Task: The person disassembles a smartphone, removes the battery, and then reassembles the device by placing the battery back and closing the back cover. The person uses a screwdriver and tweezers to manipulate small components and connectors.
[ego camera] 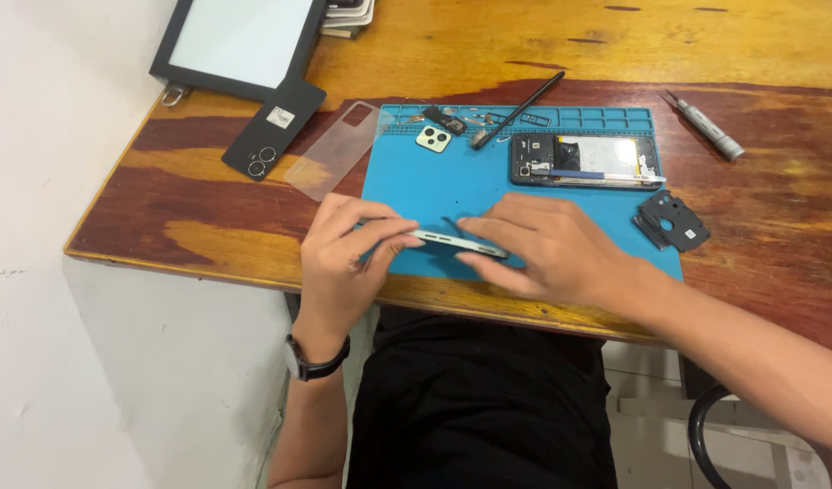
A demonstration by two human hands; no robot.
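Both hands, left hand (348, 254) and right hand (547, 249), are pinching a thin phone frame (456, 243) edge-on over the blue mat (470, 186), beside an opened phone (583, 160).

Work mat (452, 181) on the tabletop (751, 36), opened phone (585, 161) at the mat's back right, camera cover (433, 138) left of it, screwdriver (706, 127) right of the mat, phone back cover (273, 129) and clear case (336, 149) left of it.

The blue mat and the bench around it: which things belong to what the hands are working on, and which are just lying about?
In hand:
left hand
right hand
thin phone panel, held edge-on by both
blue mat

Lying about:
opened phone
black cover piece
screwdriver
black phone
clear case
framed screen
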